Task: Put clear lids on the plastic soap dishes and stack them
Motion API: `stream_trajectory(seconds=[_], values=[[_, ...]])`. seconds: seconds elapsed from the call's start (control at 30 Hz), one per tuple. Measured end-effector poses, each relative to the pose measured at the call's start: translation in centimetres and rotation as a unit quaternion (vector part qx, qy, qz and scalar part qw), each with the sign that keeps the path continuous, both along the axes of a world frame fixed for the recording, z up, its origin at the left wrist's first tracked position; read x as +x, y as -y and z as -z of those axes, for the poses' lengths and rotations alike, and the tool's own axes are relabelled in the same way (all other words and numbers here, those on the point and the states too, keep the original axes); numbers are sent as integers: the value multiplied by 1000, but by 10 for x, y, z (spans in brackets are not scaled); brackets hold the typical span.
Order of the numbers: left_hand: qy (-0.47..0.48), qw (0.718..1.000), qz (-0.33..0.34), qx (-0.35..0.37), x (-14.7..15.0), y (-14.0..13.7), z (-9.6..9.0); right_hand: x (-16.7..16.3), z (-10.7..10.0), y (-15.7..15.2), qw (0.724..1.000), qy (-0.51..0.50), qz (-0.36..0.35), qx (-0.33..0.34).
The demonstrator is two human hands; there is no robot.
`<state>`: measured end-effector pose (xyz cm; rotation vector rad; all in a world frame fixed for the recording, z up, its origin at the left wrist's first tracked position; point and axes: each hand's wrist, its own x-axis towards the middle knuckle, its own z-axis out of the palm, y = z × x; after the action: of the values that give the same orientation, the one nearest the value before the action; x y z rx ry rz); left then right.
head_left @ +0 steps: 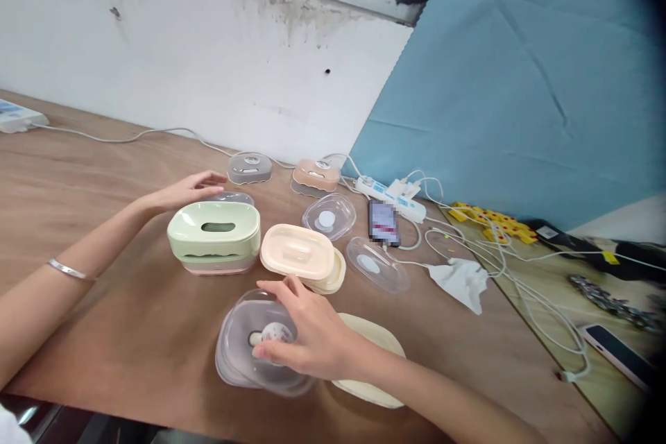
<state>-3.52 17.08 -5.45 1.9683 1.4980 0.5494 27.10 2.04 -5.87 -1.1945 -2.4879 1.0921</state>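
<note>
My right hand (317,333) rests over a clear plastic lid (288,378) with a round white sticker, thumb and forefinger spread apart. Under that lid lies a grey oval lid (239,333) with a slot. Farther back, my left hand (200,187) has its fingers stretched out behind the green oval tissue box (213,239), close to another clear lid (234,198). The tissue box has a slot on top, a wavy front edge and a pinkish base. Just right of it, a cream oval lid (296,250) lies on other cream pieces.
A cream oval piece (377,381) lies partly beneath my right forearm. Along the wall are a grey lid (250,168) and a peach lid (316,175). Clear lids (333,215), a phone (383,222), a power strip (390,198), cables and a crumpled tissue (460,283) are to the right.
</note>
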Motion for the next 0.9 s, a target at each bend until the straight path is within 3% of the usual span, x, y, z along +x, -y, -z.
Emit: stream_trajectory(seconds=[0.07, 0.2, 0.33, 0.53, 0.63, 0.73, 0.8, 0.9], values=[[0, 1000, 24, 9, 4, 5, -10, -1, 3, 1, 997, 10, -41, 64], [-100, 993, 62, -16, 4, 2, -20, -2, 5, 11, 985, 63, -82, 137], [-118, 980, 144, -64, 3, -11, -12, 0, 12, 25, 975, 80, -115, 171], [-92, 975, 198, -49, 13, -16, 0, 5, 29, 35, 957, 75, -127, 249], [-102, 982, 156, -24, 13, -15, -2, 6, 30, 36, 955, 69, -132, 257], [-122, 990, 67, 22, 6, -9, -18, 5, 27, 35, 958, 69, -128, 247], [-128, 988, -15, 86, 3, -2, -37, 4, 26, 36, 960, 75, -127, 239], [-123, 956, -128, 233, 3, 18, -67, 4, 28, 41, 960, 78, -124, 238]])
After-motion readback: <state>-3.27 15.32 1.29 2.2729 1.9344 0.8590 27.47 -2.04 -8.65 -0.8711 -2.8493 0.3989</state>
